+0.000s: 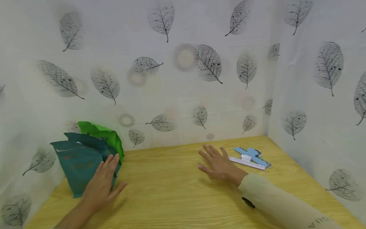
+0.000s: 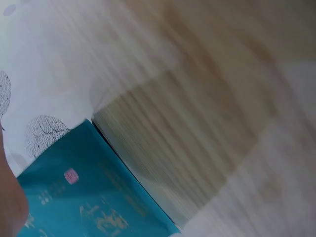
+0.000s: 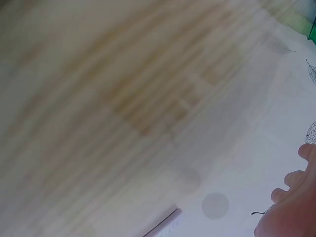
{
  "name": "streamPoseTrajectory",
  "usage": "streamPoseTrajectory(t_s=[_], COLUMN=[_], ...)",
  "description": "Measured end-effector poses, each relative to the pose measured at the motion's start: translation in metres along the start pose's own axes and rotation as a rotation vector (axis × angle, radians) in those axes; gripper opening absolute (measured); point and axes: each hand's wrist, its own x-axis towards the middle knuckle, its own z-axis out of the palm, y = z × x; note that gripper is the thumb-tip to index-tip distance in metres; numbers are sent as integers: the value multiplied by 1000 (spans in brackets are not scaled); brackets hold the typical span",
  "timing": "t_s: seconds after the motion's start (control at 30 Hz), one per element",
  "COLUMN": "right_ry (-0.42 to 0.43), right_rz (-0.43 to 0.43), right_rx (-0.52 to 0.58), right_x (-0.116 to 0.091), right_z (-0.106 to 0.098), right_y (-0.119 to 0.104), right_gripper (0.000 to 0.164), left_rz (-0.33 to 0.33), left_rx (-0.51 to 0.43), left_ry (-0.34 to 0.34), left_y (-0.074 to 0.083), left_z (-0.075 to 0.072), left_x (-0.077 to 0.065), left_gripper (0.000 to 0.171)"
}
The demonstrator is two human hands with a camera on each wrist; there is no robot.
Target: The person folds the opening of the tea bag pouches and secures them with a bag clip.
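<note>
My left hand [image 1: 100,186] is held with straight fingers and the thumb apart, beside the teal bags at the left; it overlaps the front bag's right side in the head view. The front teal bag [image 1: 72,167] stands upright, with a second teal bag [image 1: 85,138] and a bright green bag [image 1: 115,143] behind it. In the left wrist view the teal bag [image 2: 91,185] shows a small pink mark. My right hand [image 1: 218,163], fingers spread, holds nothing. Just right of it lie a pale pink bag clip [image 1: 251,163] with a ruler-like edge and light blue clips [image 1: 253,153], crossing each other.
A yellow wood-grain table [image 1: 160,184] spreads beneath both hands. White cloth walls [image 1: 177,89] printed with dark leaves enclose it at the back, left and right. A small black object [image 1: 248,202] shows beneath the right sleeve [image 1: 280,200].
</note>
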Motion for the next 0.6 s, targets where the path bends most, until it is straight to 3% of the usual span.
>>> streamPoseTrajectory(t_s=[0.17, 0.4, 0.6], right_ry=[-21, -35, -39], right_rz=[-5, -47, -73], right_rx=[7, -9, -12], right_x=[7, 16, 22], right_z=[3, 7, 10], right_y=[-9, -23, -36], right_gripper=[69, 72, 72], left_rz=[-27, -68, -77], left_rx=[-29, 2, 12], left_ry=[44, 15, 34], left_y=[-11, -24, -30], left_z=[-8, -17, -21], left_x=[-8, -19, -25], left_gripper=[87, 88, 84])
